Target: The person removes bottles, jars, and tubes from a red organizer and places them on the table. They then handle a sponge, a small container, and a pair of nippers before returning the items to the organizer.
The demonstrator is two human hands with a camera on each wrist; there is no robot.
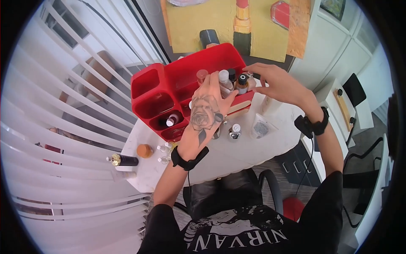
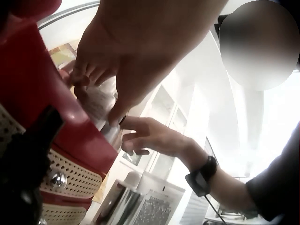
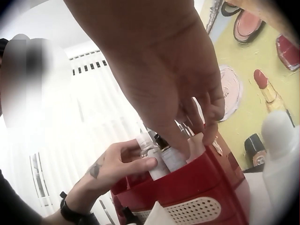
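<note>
A red organizer (image 1: 177, 67) with several compartments stands on the white table. My left hand (image 1: 205, 112) reaches over its front and holds a clear bottle (image 1: 226, 84) with a white cap; the thumb lies along its side in the right wrist view (image 3: 158, 164). At the organizer's right end, my right hand (image 1: 281, 82) has its fingers and thumb around a small pale bottle (image 1: 251, 81), partly hidden. Between the hands stands an amber bottle (image 1: 242, 86) with a black cap. A pinkish round-topped container (image 1: 202, 75) sits beside the left fingers.
On the table in front are a small silver-capped bottle (image 1: 234, 132), a clear pouch (image 1: 261, 127), an orange-lidded jar (image 1: 144, 150) and a black bottle (image 1: 122, 160). A dark-capped bottle (image 1: 172, 120) lies in a left compartment. Behind stands a yellow painting (image 1: 198, 21).
</note>
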